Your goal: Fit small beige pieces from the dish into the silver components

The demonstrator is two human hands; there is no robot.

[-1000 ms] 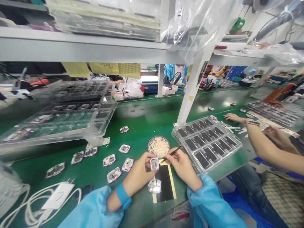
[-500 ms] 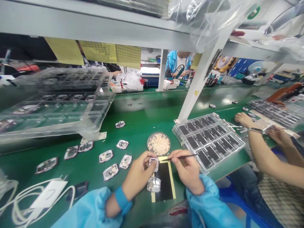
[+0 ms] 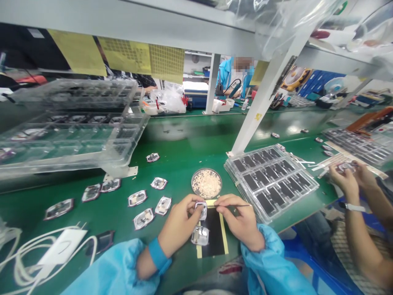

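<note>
Head view: left hand [image 3: 179,223] pinches small frame [image 3: 202,209] upright; right hand [image 3: 241,219] grips tweezers [image 3: 236,205] lying crosswise.

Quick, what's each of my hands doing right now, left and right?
Left hand: closed on a small metal-framed part, held over the black mat.
Right hand: closed on thin tweezers, tip at the part.

Round dish [image 3: 206,183] and tray [image 3: 272,180] hem the hands.

dish [image 3: 206,183]: 1 | loose metal parts [image 3: 137,198]: 10 | hands [image 3: 179,223]: 4
</note>
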